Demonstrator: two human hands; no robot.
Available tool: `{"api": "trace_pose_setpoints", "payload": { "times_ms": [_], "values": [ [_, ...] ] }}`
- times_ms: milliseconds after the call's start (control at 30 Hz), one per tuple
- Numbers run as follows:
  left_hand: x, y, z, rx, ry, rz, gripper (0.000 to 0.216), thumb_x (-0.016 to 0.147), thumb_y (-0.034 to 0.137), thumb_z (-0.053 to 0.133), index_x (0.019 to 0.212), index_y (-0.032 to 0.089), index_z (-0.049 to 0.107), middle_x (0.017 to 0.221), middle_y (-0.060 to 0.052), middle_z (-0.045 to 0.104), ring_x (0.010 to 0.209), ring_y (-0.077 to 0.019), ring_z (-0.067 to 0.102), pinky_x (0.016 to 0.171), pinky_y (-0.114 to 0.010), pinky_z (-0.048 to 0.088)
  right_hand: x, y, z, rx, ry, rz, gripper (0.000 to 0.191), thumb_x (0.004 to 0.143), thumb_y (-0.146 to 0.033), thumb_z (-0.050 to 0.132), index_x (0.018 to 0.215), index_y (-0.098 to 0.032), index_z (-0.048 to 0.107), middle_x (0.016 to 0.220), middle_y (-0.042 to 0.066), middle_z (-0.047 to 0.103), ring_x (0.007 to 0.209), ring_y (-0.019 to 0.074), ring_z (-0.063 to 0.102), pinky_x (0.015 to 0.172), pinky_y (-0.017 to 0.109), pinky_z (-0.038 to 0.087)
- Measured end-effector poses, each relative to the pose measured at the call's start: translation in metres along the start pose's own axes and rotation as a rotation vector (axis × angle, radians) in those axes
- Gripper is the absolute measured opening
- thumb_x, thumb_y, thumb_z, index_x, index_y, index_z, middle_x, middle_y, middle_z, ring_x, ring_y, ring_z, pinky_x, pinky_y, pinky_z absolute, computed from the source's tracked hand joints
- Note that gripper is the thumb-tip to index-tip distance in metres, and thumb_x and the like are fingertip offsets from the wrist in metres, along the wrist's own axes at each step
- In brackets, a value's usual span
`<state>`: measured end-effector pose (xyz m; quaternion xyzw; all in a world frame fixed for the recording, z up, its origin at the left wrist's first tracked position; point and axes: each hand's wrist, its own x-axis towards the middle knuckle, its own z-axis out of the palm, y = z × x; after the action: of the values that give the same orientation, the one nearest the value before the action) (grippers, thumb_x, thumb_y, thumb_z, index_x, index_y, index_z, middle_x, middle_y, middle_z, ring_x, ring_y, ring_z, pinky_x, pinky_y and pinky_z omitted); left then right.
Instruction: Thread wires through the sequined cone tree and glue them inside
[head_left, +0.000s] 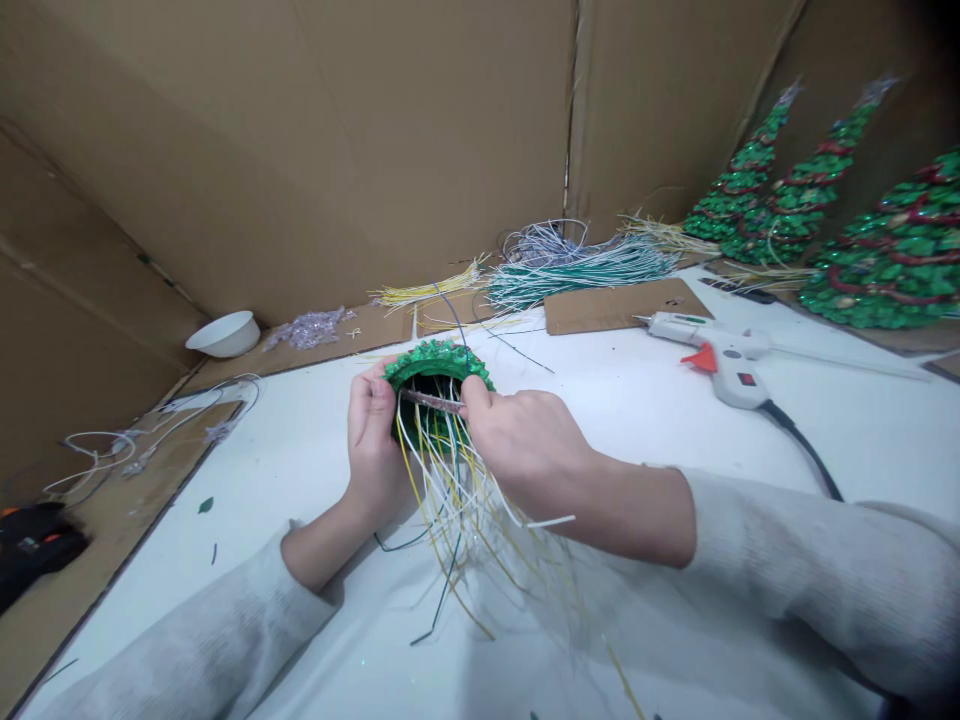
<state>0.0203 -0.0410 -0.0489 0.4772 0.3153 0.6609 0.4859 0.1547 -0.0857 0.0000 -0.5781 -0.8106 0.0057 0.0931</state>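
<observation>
A hollow green tree decoration [439,352] lies with its open bottom toward me, its outside studded with glittery green bits like the finished trees. My left hand [373,435] is wrapped round its left side, thumb at the rim. At the opening, my right hand [525,430] is closed in a pinch on a thin, flat, brownish-pink speckled stick [431,402], which lies across the hole; its exact kind I cannot make out. White, yellow and dark green wires [465,510] spill from the hollow onto the white table. The inside is mostly dark.
A white glue gun [739,355] with an orange trigger and black cord rests at right. Decorated Christmas trees [892,240] stand behind it. Bundled green and white wires [577,270], yellow wires [431,285], clear bits [311,328] and a white bowl [225,335] line the back. Cardboard walls surround the table.
</observation>
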Motion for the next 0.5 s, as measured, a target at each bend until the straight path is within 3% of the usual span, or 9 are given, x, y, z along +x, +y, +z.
{"api": "trace_pose_setpoints", "payload": {
  "times_ms": [500],
  "values": [
    [0.0, -0.001, 0.001, 0.038, -0.042, 0.057, 0.02, 0.089, 0.038, 0.047, 0.092, 0.021, 0.058, 0.101, -0.003, 0.059, 0.089, -0.0141, 0.058, 0.077, -0.024, 0.05, -0.004, 0.001, 0.015, -0.149, 0.263, -0.162, 0.017, 0.078, -0.001, 0.036, 0.085, -0.012, 0.047, 0.061, 0.007, 0.06, 0.05, 0.0136, 0.051, 0.049, 0.026, 0.024]
  ]
}}
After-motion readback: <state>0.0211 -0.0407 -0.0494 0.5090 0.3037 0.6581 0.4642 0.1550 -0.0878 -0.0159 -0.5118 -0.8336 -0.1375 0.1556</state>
